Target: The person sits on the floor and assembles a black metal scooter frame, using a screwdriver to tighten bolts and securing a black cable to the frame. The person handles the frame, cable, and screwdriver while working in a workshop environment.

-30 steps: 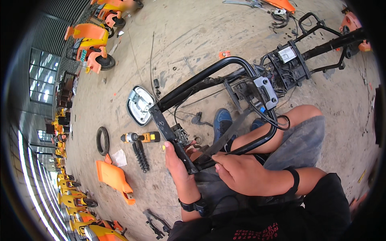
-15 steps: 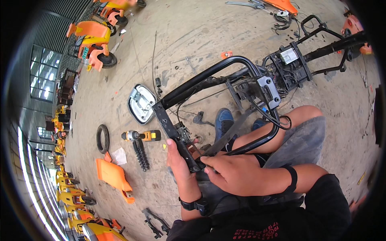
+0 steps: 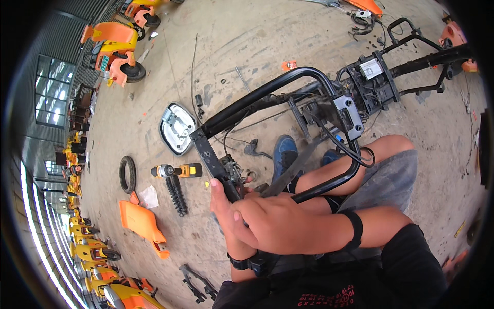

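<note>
A black tubular scooter frame (image 3: 267, 88) reaches from my lap toward the far right. My left hand (image 3: 222, 211) is wrapped round the near end of its flat black crossbar (image 3: 207, 154), thumb along the outer side and fingertips partly showing beyond. My right hand (image 3: 278, 221) lies over that same end, fingers bent and close against my left hand; whatever it holds is hidden beneath it. Beside my left fingertips sits a small metal latch mechanism (image 3: 234, 170). A grey metal plate (image 3: 350, 114) is fixed across the frame's tube above my knee.
On the concrete floor at left lie a yellow-and-black power tool (image 3: 180, 170), a black coil spring (image 3: 177, 196), a black rubber ring (image 3: 127, 174), an orange panel (image 3: 141, 221) and a white-lined shell (image 3: 177, 130). A black forked bracket (image 3: 198, 283) lies near my lap. Scooters (image 3: 116, 49) stand beyond.
My right hand has slid left over the crossbar's near end and now covers it, overlapping my left hand. My left hand keeps its hold. The view has shifted slightly.
</note>
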Tool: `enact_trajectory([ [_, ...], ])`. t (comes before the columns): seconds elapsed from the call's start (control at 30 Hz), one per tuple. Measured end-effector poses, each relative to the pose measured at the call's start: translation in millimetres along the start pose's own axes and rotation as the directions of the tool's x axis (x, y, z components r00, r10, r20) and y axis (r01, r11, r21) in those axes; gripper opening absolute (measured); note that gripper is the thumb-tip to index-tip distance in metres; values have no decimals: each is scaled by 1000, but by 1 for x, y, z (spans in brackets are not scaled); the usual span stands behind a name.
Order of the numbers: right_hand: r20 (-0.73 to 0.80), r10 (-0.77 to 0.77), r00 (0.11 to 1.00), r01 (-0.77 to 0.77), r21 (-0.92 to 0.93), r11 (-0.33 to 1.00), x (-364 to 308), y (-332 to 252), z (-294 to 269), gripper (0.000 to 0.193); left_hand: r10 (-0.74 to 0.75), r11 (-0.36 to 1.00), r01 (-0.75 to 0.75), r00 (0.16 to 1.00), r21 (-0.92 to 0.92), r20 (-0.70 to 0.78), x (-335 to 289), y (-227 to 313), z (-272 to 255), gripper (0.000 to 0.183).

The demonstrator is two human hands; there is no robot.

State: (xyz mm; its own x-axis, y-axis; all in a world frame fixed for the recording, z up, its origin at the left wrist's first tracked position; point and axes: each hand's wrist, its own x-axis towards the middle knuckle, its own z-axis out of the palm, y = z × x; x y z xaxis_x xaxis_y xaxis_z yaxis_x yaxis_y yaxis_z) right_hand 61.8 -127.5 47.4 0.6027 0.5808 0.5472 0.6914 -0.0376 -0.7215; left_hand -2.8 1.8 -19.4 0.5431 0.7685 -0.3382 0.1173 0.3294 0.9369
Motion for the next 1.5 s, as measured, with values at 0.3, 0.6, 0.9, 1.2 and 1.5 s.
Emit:
enact_trajectory([
  [0.3, 90, -163, 982, 166, -21, 986, -72, 15, 19, 51, 71, 996, -69, 997, -60, 40, 7, 10, 9, 62],
  [0.6, 151, 27, 988, -41, 92, 995, -94, 40, -5, 44, 32, 996, -23, 994, -91, 105, 9, 8, 1, 61],
  [0.9, 159, 321, 933, -357, 331, 873, -50, 5, -78, 16, 813, 456, -755, 569, 471, 125, -11, 8, -5, 57],
  [1.2, 555, 165, 815, -490, 509, 708, 77, 9, -66, 41, 733, 572, -628, 680, 528, 15, -43, 12, -7, 24],
  [1.5, 804, 422, 418, -500, -184, 846, 138, 102, 13, 43, 535, 755, -393, 832, 525, -147, -12, 2, 4, 39],
])
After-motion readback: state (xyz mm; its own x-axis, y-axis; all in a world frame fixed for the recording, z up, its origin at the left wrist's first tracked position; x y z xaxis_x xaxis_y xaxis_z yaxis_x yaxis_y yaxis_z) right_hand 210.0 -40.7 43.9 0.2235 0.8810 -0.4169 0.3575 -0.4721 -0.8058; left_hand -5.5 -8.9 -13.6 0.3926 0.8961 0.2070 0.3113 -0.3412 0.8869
